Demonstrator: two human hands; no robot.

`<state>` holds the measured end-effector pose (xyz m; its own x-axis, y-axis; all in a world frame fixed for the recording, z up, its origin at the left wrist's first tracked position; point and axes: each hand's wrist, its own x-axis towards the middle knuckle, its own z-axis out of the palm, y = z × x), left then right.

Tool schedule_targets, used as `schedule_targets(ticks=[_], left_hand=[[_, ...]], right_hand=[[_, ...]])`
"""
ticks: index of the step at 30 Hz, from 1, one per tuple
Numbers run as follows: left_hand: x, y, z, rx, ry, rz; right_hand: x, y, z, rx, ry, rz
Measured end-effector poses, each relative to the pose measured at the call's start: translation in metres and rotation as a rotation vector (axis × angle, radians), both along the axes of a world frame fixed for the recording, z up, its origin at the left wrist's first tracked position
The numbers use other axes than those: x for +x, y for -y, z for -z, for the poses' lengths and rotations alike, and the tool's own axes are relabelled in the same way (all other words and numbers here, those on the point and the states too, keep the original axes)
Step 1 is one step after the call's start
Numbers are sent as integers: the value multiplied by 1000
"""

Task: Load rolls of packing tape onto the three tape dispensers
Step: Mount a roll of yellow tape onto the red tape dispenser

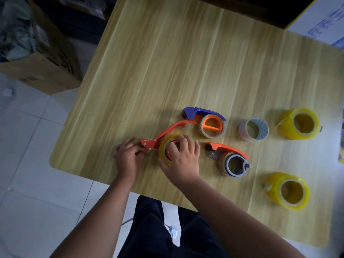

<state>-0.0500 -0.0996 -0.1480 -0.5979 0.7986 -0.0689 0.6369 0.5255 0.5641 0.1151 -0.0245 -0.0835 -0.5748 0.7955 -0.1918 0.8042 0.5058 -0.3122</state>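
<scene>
A long orange dispenser [168,130] lies near the table's front left. My left hand [128,152] pinches its metal blade end. A yellow tape roll [164,146] sits on the dispenser's hub, and my right hand [183,155] grips it with fingers inside the core. Behind it lies a blue and orange dispenser [203,116] with a brown roll [212,130] on it. To the right, a second orange dispenser [226,148] carries a brown roll [231,163] on a grey hub.
Loose rolls stand on the wooden table [167,62]: a pale roll [254,129], a yellow roll [298,123] at far right and another yellow roll [287,190] near the front. A cardboard box [42,58] is on the floor at left, a white and yellow box [320,17] at back right.
</scene>
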Motion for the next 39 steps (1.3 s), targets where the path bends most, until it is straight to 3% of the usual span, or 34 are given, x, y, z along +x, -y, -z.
schedule_targets(ticks=[5, 14, 23, 30, 39], left_hand=[[-4, 1, 5, -25, -6, 40], [0, 2, 6, -22, 17, 24], [-2, 12, 5, -28, -56, 159], [-3, 11, -3, 174, -51, 128], [-15, 10, -7, 175, -28, 140]], right_hand=[[-22, -2, 24, 29, -136, 72], [-35, 2, 40, 43, -81, 118], [-46, -2, 34, 15, -24, 183], [-39, -3, 38, 39, -76, 140], [-5, -10, 24, 65, -101, -9]])
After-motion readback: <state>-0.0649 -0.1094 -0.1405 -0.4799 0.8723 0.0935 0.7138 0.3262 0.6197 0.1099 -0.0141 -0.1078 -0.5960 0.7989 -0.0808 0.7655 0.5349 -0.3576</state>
